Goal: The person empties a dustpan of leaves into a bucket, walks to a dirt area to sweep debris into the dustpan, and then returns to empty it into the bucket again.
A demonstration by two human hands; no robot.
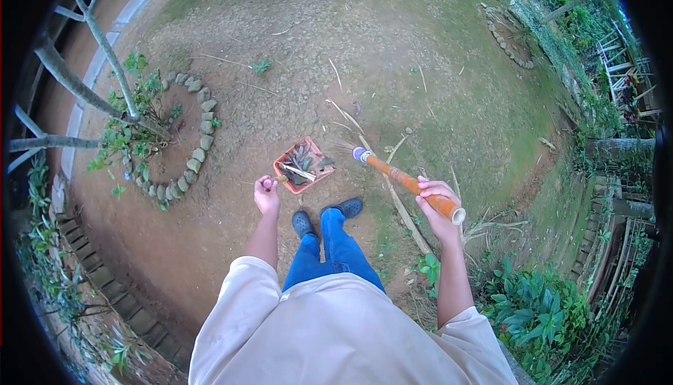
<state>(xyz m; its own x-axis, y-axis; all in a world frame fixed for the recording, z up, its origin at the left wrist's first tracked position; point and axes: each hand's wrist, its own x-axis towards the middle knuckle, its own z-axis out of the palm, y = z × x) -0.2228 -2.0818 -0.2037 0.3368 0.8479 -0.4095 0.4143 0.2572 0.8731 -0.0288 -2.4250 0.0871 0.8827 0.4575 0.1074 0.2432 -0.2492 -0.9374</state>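
An orange tray-like pan [303, 189] with dry leaves and pale stick pieces inside appears just ahead of my feet. At its left corner my left hand [266, 192] is closed on a short brownish, handle-like piece [282, 179] that reaches the rim; I cannot tell whether this piece is part of the pan. My right hand [437, 206] wraps around the thick orange-brown handle of a broom [396, 174]. The handle's hollow end points back toward me. Past a blue-and-white band, its thin bristles [342, 148] spread near the pan's right side.
Long dry branches [403, 210] lie on the ground at right. To the left, a bare-limbed tree [144, 120] stands inside a ring of stones [208, 117]. Leafy plants [540, 315] grow at lower right, and a brick edging [116, 290] curves along the lower left.
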